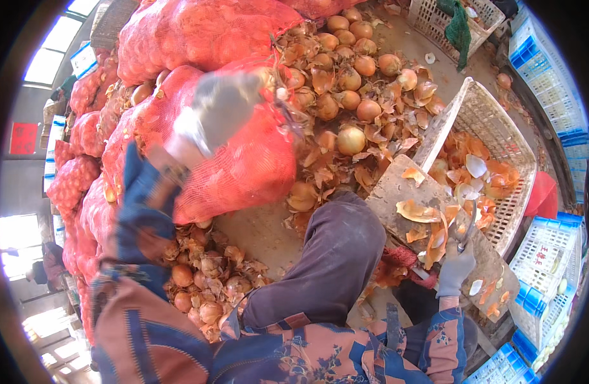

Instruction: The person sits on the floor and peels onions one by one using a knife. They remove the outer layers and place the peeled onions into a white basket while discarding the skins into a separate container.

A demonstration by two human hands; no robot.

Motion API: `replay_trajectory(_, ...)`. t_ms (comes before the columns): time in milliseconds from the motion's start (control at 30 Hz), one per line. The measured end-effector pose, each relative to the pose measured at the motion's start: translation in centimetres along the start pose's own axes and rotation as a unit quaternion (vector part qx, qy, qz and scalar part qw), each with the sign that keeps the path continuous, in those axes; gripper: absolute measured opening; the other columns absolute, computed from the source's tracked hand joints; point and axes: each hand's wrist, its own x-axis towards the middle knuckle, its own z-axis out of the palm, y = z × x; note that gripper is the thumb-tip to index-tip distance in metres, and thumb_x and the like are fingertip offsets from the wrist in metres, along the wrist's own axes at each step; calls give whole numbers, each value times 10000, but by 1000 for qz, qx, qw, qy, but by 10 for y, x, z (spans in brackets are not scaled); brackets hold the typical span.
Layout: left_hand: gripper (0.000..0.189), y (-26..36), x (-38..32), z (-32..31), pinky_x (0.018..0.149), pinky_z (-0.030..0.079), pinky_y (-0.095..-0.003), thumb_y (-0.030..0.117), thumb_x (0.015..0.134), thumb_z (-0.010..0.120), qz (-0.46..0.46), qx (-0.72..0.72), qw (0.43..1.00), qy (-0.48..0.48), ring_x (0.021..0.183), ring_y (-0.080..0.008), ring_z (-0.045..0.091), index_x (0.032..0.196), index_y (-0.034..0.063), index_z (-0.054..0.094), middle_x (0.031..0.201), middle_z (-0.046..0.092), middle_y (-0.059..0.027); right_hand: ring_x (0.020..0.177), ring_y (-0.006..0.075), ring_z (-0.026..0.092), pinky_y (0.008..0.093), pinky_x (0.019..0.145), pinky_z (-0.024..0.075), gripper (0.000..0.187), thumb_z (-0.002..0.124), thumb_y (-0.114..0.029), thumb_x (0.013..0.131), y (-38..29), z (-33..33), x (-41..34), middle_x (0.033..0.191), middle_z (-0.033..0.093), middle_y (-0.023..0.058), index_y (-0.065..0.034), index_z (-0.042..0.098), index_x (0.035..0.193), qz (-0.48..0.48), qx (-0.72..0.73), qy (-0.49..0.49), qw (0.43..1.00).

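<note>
My left hand [227, 113], in a grey and white glove and blurred, is over the red mesh sack [246, 168] of onions, near its upper right end. Its fingers are too blurred to show whether they hold anything. My right hand [455, 271], in a grey glove, grips a knife [468, 228] with a curved metal blade, above the wooden board [385, 185]. Onion skins [436, 242] lie on the board beside the blade. Loose onions [350, 140] spread among dry skins on the floor, to the right of the sack.
A white plastic crate [496, 115] with peelings stands tilted behind the board. Another crate [429, 29] with green netting is at the top right. Blue and white crates [539, 254] line the right side. More red sacks [203, 36] are piled left; more onions [182, 276] lie below.
</note>
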Motion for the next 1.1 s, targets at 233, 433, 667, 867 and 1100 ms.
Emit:
replay_trajectory(233,336,8,-56,146,995,354,-506,194,850,514,29,390,837,-383,1141,-355,516,1107,27,652,1151,599,-149,700,315,665,402,663,493,261,632,-153,833,-3,-2,-1,780,667,195,49,628,997,15,6,19,1000)
replay_trajectory(433,465,2,-115,181,1115,175,-636,227,894,470,-28,406,797,-446,1313,-448,382,1290,1,559,1383,467,-262,695,301,665,388,664,498,262,628,-141,834,-11,-2,-1,793,679,177,50,633,1014,20,2,13,1000)
replay_trajectory(667,431,33,-225,178,918,452,-462,253,825,671,-386,-37,911,-140,1063,-415,560,1186,29,608,1151,598,-240,798,280,668,389,739,498,282,617,-126,845,-2,0,0,893,690,200,52,634,1064,-15,-42,19,999)
replay_trajectory(867,880,30,-363,246,888,482,-388,563,732,715,-848,-167,500,48,1032,-308,645,1227,-139,525,1143,633,-259,879,244,642,360,799,483,319,599,-102,859,3,-1,1,992,688,150,54,608,1137,-17,4,11,1000)
replay_trajectory(1100,1025,-33,-462,316,908,466,-325,567,651,797,-835,-319,426,140,1086,-247,587,1284,-166,463,1258,562,-214,908,234,631,347,830,473,313,585,-110,891,6,2,6,1017,683,144,46,608,1162,8,-52,-21,998)
